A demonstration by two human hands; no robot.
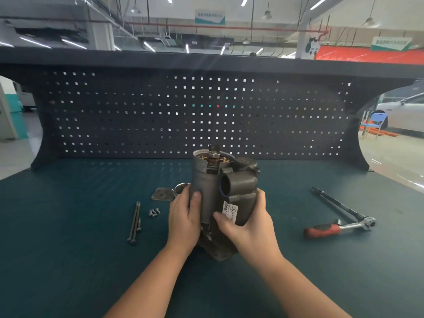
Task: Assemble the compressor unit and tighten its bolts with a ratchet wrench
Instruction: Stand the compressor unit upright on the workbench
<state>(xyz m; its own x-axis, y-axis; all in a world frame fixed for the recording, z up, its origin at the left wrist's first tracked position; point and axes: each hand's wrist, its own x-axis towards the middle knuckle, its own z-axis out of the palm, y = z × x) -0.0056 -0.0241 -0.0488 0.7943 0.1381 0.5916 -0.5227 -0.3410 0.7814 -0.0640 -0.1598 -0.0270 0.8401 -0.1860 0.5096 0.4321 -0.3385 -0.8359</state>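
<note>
Seen from the head camera, the compressor body [220,198] is held upright at mid-bench, grasped by the left hand [183,216] and right hand [247,223]. Its motor end is left uncovered; long bolts [135,222], small screws [154,212], cover plate [162,194] and ratchet wrench [339,227] lie unused, so assembly appears barely begun.

Your two forearms come into view from the bottom edge, and both are bare right down to the wrists, with no sleeve or cuff showing. Your left hand [184,216] wears no glove, ring or watch; your right hand [246,222] is just as plain, no band or strap at its wrist. Your fingernails are short and unpainted where they show on the thumbs.
</note>
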